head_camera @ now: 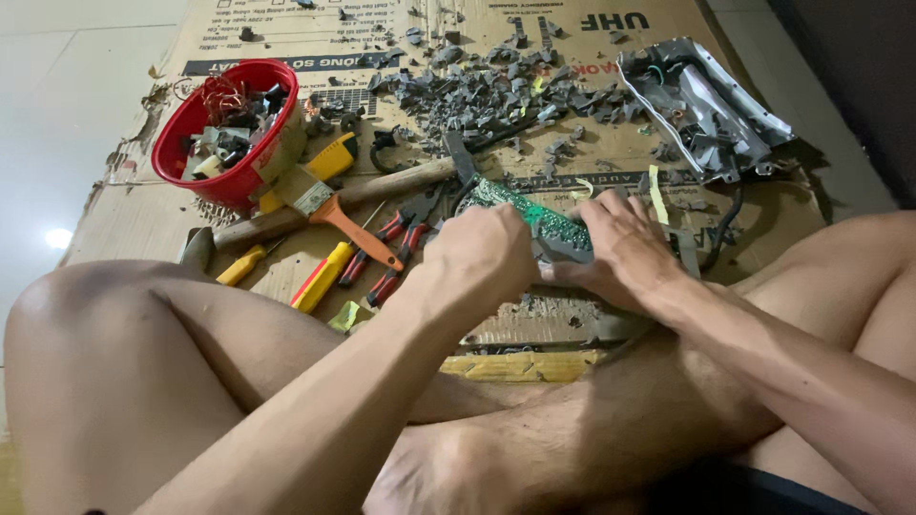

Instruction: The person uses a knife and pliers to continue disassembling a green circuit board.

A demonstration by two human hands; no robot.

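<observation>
While both hands bear on the green circuit board, the work goes best if the board stays flat and braced against the cardboard sheet on the floor. The left hand has its fingers curled shut over the near end of the board; whether they pinch a small tool or only the board's edge, I cannot tell. The right hand lies over the far end, fingers pressed down and slightly spread, steadying it. A short, controlled pull or twist, I judge, would spare the knuckles from the board's sharp edges. Just beyond the left fingers lie red-handled pliers, a yellow screwdriver and a paintbrush; farther out stands a red bowl of salvaged parts. Grey plastic scraps are scattered well ahead of the fingertips.
</observation>
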